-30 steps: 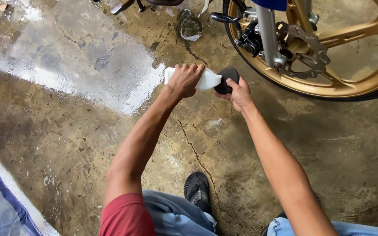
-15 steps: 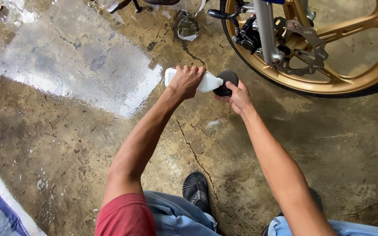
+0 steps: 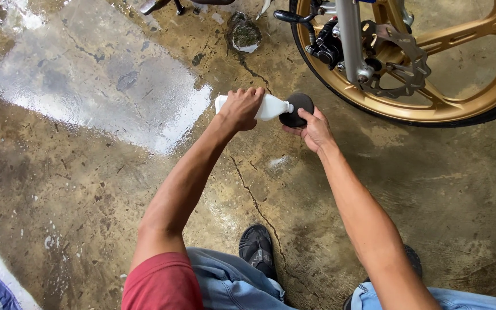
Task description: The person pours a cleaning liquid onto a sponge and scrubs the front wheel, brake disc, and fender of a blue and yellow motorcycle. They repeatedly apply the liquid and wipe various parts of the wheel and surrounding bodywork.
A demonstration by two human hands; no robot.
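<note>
Wrapped around the white bottle (image 3: 268, 107), my left hand (image 3: 241, 108) aims its nozzle toward three o'clock, onto the black pad (image 3: 298, 109) my right hand (image 3: 316, 130) cups.

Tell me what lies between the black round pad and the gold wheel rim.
In the head view, only bare, damp concrete floor separates the black round pad, held in the right hand, from the gold wheel rim.

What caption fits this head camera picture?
Left hand tips a white bottle onto a black pad in the right hand.
</note>
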